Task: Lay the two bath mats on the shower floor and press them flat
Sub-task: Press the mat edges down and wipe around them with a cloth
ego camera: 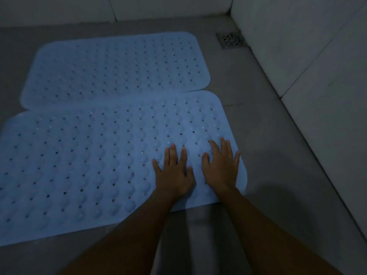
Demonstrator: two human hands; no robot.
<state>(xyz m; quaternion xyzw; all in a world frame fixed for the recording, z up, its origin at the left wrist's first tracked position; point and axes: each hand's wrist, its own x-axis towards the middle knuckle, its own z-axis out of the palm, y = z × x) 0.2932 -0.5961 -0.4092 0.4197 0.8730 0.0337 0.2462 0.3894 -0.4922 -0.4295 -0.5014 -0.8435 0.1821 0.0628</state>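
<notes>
Head view: near mat (89, 165) pale blue, perforated; both hands (174, 175) flat.

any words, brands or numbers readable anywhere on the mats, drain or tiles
None: no text can be read in this dim view.
Near bath mat: only holes and bumps, no logo visible.
Far bath mat: the same, no print.
Floor drain: patterned grate, no marking legible.
Wall tiles: plain.
</notes>
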